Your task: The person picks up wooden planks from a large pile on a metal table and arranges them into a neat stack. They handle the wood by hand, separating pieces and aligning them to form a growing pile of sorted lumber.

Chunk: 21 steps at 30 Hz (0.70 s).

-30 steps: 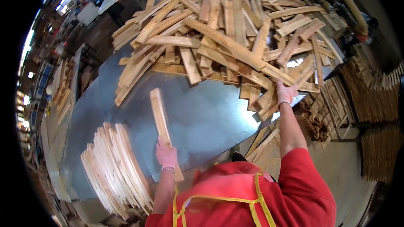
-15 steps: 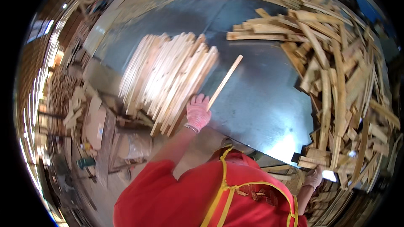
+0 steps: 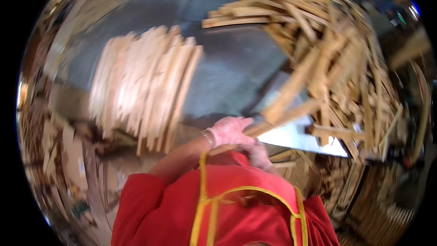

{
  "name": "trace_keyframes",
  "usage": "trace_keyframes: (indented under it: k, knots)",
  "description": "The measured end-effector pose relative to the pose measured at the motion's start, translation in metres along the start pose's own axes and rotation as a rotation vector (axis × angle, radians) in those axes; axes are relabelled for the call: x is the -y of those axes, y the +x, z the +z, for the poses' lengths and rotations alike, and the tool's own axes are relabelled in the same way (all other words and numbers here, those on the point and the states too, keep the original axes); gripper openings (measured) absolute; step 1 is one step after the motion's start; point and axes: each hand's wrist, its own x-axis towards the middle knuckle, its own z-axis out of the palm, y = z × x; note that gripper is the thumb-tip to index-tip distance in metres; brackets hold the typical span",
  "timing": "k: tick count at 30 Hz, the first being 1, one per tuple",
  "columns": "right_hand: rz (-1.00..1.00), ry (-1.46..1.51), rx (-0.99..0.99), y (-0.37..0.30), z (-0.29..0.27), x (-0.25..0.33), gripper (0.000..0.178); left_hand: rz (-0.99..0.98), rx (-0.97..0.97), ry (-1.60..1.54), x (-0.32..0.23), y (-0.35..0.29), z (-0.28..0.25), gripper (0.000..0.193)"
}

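My left hand [image 3: 230, 132] and my right hand [image 3: 257, 154], both in pale pinkish work gloves, come together at the near edge of the metal table [image 3: 223, 86]. They are closed around a wooden strip [image 3: 293, 114], which slants from close to my body up to the pile at the right. Some fingers are hidden and blurred. Touching or crossing that strip is a second, wider board [image 3: 291, 91]. To the left lies a row of pale wooden strips [image 3: 141, 82], side by side.
A tangled heap of wooden pieces [image 3: 350, 68] covers the table's right side. More boards [image 3: 241, 16] are stacked toward the far side. Scrap wood and cardboard [image 3: 73, 155] stand on the floor at the left, with further wood below the right edge.
My left hand has moved right, away from the row, and the single strip beside it now lies against the row. My right hand has come from the heap's near corner to meet it, with a strip.
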Motion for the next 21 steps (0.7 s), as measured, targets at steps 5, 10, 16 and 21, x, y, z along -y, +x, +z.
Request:
trace_keyframes:
  k: [5, 10, 16, 21]
  knots:
    - [-0.044, -0.577, 0.395, 0.007, 0.008, 0.076, 0.055, -0.001, -0.368, -0.059, 0.066, 0.001, 0.031, 0.049]
    - [-0.366, -0.363, -0.068, 0.004, -0.091, 0.164, 0.062, -0.176, -0.537, -0.196, 0.131, -0.061, 0.024, 0.037]
    - [-0.463, -0.383, -0.167, -0.013, -0.133, 0.297, 0.044, -0.566, -0.897, 0.478, 0.197, -0.058, 0.029, 0.064]
    - [-0.713, -0.974, -0.629, 0.080, -0.129, 0.326, 0.081, -0.705, -0.844, 0.913, 0.210, 0.006, 0.024, 0.080]
